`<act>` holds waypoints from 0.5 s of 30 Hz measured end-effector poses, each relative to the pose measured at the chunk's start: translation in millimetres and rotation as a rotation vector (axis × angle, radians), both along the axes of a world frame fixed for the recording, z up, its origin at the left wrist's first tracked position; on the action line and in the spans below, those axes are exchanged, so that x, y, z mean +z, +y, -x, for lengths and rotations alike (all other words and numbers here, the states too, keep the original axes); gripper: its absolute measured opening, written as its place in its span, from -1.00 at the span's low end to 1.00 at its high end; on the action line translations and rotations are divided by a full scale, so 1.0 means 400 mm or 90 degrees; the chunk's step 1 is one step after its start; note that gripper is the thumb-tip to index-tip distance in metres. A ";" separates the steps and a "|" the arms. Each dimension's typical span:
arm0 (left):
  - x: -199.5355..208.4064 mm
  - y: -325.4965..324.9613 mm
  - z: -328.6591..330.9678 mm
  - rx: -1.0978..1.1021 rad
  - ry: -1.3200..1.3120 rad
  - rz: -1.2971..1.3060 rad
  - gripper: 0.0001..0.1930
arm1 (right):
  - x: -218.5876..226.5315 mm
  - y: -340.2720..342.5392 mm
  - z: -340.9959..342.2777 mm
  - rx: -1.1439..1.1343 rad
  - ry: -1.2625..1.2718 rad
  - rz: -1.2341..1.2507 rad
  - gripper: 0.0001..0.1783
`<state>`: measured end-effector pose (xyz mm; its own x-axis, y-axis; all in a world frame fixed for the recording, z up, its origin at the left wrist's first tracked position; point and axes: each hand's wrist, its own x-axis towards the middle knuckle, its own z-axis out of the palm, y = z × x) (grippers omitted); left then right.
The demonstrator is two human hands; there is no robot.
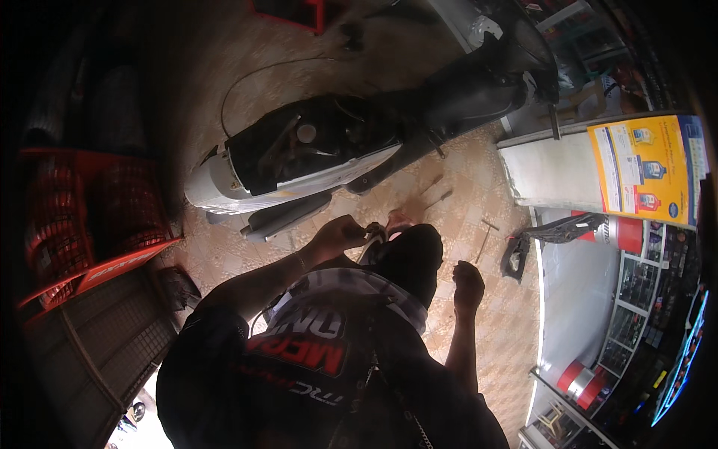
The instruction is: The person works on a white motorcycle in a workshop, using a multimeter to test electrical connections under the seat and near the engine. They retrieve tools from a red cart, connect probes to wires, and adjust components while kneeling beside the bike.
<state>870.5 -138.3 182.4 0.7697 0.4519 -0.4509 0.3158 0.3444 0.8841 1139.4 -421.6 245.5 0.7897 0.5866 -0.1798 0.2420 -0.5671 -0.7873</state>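
A scooter [292, 176] with pale side panels and its dark upper body exposed stands across the floor in front of me. My left hand [342, 238] is closed, fingertips pressed together, just short of the scooter's near side; anything in its grip is too small to make out. My right hand [468, 286] is curled into a fist to the right of my knee, its contents hidden. Past it on the floor lies a T-shaped hand tool [486, 238]. A thin tool like a screwdriver [437, 200] rests nearer the scooter.
On the left stands a red rack [123, 258] with tyres. A white counter [553, 176] carrying a yellow poster [632, 168] runs along the right. A black item [516, 254] lies against its base. Beyond the scooter, a thin cable [232, 86] curves over the tiles.
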 end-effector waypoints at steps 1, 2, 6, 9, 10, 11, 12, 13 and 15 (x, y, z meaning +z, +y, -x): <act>-0.013 0.014 -0.004 0.021 -0.009 0.008 -0.67 | 0.002 0.032 -0.029 0.021 -0.003 0.000 -0.79; -0.026 0.020 -0.009 0.044 -0.011 0.034 -0.66 | 0.003 0.065 -0.060 0.050 0.027 -0.019 -0.77; -0.053 0.051 -0.036 0.110 0.049 0.038 -0.68 | -0.008 0.243 -0.183 0.274 -0.160 0.030 -0.75; -0.050 0.072 -0.065 0.179 0.071 0.044 -0.72 | -0.037 0.388 -0.258 0.275 -0.071 0.000 -0.76; -0.050 0.079 -0.079 0.216 0.067 0.038 -0.72 | -0.059 0.450 -0.288 0.330 -0.136 -0.010 -0.77; -0.050 0.079 -0.093 0.250 0.073 0.037 -0.73 | -0.085 0.515 -0.321 0.461 -0.284 -0.060 -0.79; -0.053 0.086 -0.113 0.291 0.075 0.057 -0.73 | -0.109 0.574 -0.353 0.451 -0.175 -0.054 -0.80; -0.060 0.093 -0.136 0.319 0.102 0.026 -0.74 | -0.143 0.635 -0.379 0.442 -0.095 -0.024 -0.81; -0.078 0.084 -0.188 0.373 0.158 0.024 -0.75 | -0.222 0.758 -0.440 0.480 0.053 -0.021 -0.82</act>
<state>945.6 -104.7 151.3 0.2696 0.7465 -0.6084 0.2596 0.5520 0.7924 1315.3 -118.5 156.9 0.1579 0.9682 -0.1943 0.4931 -0.2477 -0.8339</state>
